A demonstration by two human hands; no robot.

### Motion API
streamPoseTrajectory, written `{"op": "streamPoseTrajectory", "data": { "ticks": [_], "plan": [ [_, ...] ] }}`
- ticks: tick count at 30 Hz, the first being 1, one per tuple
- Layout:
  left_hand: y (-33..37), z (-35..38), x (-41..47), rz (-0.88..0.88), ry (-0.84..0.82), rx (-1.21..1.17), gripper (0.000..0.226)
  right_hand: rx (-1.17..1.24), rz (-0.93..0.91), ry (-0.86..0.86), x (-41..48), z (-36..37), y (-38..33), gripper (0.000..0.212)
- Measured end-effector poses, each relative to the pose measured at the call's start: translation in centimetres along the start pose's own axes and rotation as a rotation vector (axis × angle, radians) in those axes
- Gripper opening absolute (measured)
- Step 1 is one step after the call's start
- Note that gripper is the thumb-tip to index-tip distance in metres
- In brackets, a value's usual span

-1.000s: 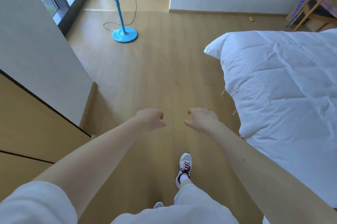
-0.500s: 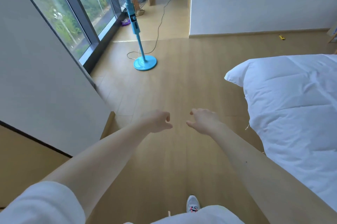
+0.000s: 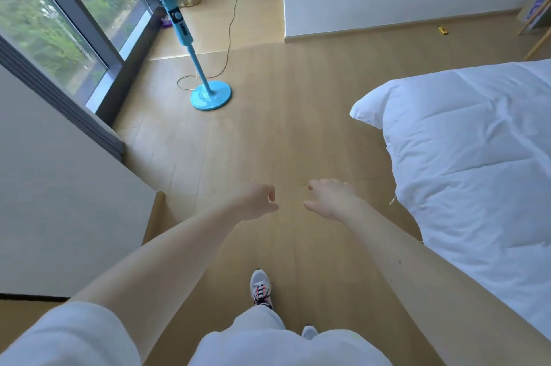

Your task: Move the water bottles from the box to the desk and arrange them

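No water bottle, box or desk shows in the head view. Both my arms reach forward over the wooden floor (image 3: 298, 127). My left hand (image 3: 256, 201) hangs with loosely curled fingers and holds nothing. My right hand (image 3: 331, 198) is a hand's width to its right, fingers relaxed and pointing down, also empty. One of my shoes (image 3: 261, 288) is on the floor below the hands.
A blue standing fan (image 3: 208, 91) with a trailing cord stands ahead on the left near a large window (image 3: 53, 23). A bed with a white duvet (image 3: 477, 172) fills the right side. A grey wall (image 3: 59, 201) runs along my left.
The view has swung up and forward along the floor, so the fan and window are nearer. My foot has stepped ahead. Both hands stay empty in the same pose.
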State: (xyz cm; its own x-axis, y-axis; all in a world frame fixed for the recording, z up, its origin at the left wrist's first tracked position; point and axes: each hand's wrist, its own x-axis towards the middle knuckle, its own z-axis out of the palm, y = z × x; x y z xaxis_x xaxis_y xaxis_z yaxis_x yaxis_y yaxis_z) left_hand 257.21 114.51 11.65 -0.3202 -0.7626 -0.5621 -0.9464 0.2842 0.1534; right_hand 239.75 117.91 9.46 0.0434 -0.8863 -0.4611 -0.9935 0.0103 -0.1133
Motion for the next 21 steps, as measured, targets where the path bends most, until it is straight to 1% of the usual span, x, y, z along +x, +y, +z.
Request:
{"op": "streamPoseTrajectory", "data": {
  "ticks": [6, 9, 12, 17, 21],
  "plan": [
    [-1.2, -2.4, 8.0, 0.094, -0.049, 0.027, 0.032, -0.032, 0.086, -0.032, 5.3, -2.2, 1.9, 0.049],
    [-2.5, -5.0, 12.7, 0.137, -0.071, 0.006, 0.032, -0.029, 0.133, -0.058, 9.3, -4.4, 1.8, 0.047],
    [-4.6, -8.4, 16.9, 0.168, -0.057, 0.003, 0.031, -0.02, 0.153, -0.053, 13.7, -7.2, 1.0, 0.046],
    [-9.0, -13.3, 22.7, 0.174, -0.059, 0.022, 0.034, 0.001, 0.168, -0.049, 20.3, -11.2, -1.2, 0.047],
    [-11.9, -15.6, 26.6, 0.168, -0.06, -0.013, 0.034, -0.011, 0.16, -0.074, 24.7, -13.2, -2.2, 0.047]
  ]
}}
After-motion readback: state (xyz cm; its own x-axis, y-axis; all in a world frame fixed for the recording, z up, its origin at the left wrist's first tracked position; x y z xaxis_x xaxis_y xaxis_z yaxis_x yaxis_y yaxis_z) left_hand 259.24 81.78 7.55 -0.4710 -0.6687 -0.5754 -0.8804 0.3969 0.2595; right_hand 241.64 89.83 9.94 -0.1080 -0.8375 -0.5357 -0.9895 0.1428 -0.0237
